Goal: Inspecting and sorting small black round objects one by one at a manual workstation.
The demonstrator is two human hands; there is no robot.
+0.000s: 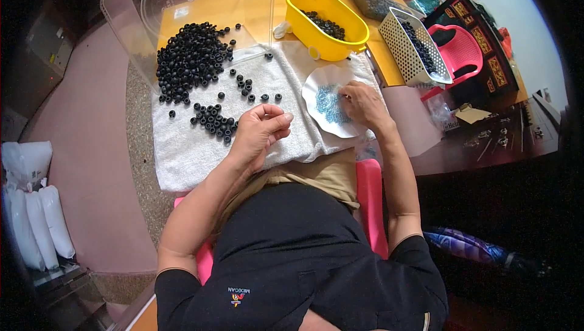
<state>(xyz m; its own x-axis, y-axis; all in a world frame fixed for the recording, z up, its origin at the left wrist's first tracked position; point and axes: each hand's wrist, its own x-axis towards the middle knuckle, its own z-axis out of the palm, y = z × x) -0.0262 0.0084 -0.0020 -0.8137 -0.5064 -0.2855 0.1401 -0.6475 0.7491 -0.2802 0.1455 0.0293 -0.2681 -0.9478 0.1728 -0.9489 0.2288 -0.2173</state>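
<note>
Head view, looking down over a seated person in a dark shirt, forearms coming up from the lower edge toward the middle of the frame. A white towel [201, 142] is spread across the lap as the work surface.

The left hand [258, 133], at centre, rests on the towel with its fingers curled loosely inward, thumb meeting fingertips; whether it pinches anything I cannot tell. Just to its left lies a small cluster of black ring-shaped beads [214, 121], and a much larger heap of black beads [188, 57] sits in the upper left, spilling from the towel onto a clear plastic lid [131, 12].

The right hand [364, 105], right of centre, reaches into a white scalloped dish [316, 85] and its fingertips touch a patch of tiny blue glittery beads [330, 105]; the fingers are bent down, not clenched.

Above the dish, at top centre, a yellow oval tub [304, 24] holds more black beads on a yellow tabletop [255, 12]. To its right stands a white perforated basket [401, 51], also with dark pieces inside. A pink plastic chair [465, 51] appears at upper right. The floor [91, 148] on the left is pinkish, with white filled bags [33, 209] at the lower left edge.
</note>
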